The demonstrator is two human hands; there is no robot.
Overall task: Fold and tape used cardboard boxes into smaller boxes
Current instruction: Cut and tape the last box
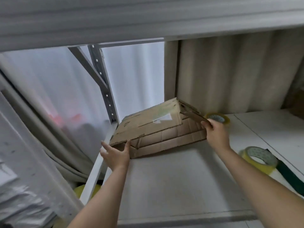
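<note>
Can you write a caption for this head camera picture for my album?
Both hands, left hand and right hand, hold a flattened cardboard box on a white shelf near two tape rolls.

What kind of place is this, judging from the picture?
Probably a storage or packing room: a metal rack upright, a white shelf used as a work surface, rolls of tape and a flattened cardboard box.

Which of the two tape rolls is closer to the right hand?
The far roll, lying just behind the right hand beside the cardboard. The other roll lies nearer the person, at the right, apart from the hand.
</note>
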